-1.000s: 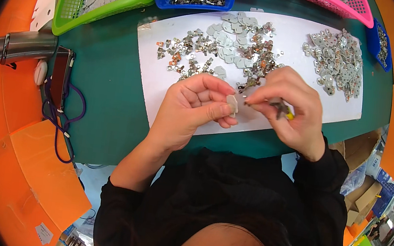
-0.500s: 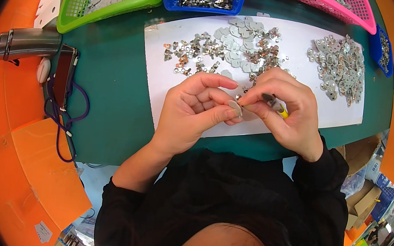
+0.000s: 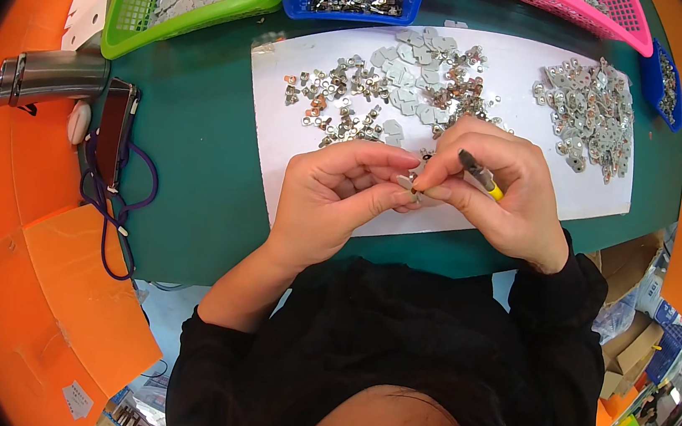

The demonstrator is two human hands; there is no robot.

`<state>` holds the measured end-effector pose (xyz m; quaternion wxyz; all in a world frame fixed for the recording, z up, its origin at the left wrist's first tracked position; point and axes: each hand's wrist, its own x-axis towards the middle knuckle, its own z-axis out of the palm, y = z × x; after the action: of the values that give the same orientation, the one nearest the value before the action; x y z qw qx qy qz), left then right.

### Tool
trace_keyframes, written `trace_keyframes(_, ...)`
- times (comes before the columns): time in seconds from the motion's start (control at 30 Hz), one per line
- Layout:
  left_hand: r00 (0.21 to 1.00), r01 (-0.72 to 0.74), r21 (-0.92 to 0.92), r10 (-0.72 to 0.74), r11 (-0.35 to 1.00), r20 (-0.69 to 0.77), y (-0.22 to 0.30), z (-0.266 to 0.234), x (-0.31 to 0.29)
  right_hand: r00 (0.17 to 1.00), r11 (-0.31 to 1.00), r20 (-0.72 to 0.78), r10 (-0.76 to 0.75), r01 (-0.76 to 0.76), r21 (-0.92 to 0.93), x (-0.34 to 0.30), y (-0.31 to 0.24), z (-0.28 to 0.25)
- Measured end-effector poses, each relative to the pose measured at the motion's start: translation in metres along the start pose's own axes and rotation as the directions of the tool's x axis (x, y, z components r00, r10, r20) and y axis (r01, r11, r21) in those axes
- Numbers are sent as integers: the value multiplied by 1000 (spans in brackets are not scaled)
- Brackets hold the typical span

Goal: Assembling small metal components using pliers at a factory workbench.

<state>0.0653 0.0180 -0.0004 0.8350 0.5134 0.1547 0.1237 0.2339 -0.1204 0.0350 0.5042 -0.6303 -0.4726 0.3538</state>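
Note:
My left hand [image 3: 331, 191] pinches a thin grey plate [image 3: 406, 183] between thumb and fingers, over the near part of a white sheet [image 3: 297, 153]. Against that plate, the thumb and forefinger of my right hand [image 3: 495, 188] close on a tiny metal part, mostly hidden by the fingertips. A pen-like tool [image 3: 481, 176], dark at its end and yellow lower down, is tucked in the same right hand. Just beyond my hands lie loose grey plates [image 3: 411, 78], small shiny metal clips [image 3: 351, 122] and a heap of darker, coppery clips [image 3: 464, 92].
Plates fitted with metal parts [image 3: 588, 115] are heaped at the right. Along the back stand a green basket [image 3: 202, 29], a blue bin [image 3: 350, 19] and a pink basket [image 3: 582, 20]; a small blue bin [image 3: 653, 93] is far right. A steel tumbler [image 3: 57, 80] and corded phone-like object [image 3: 117, 133] lie left.
The plate has tilted between my fingers, and my right fingertips have moved slightly down onto it. The tool in my right hand has turned a little more upright.

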Motion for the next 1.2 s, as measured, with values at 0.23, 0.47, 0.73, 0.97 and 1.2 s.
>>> trace_keyframes(0.23,998,-51,-57,52,997,26,-2,-2,1,998,998,-60,25,-28,-50,3,-2,-1)
trace_keyframes(0.47,999,-43,16,44,999,-30,0,3,0,1000,999,6,-28,28,31,4,3,3)
trace_keyframes(0.73,962,-222,195,247,956,-118,-2,6,-2,978,979,-157,-136,109,-171,1,7,16)
trace_keyframes(0.97,859,-414,615,512,671,19,-6,1,-2,959,987,-245,-144,121,-104,-1,13,26)
trace_keyframes(1.2,756,-542,771,594,334,274,4,0,4,886,871,-194,-421,335,-360,-2,17,20)
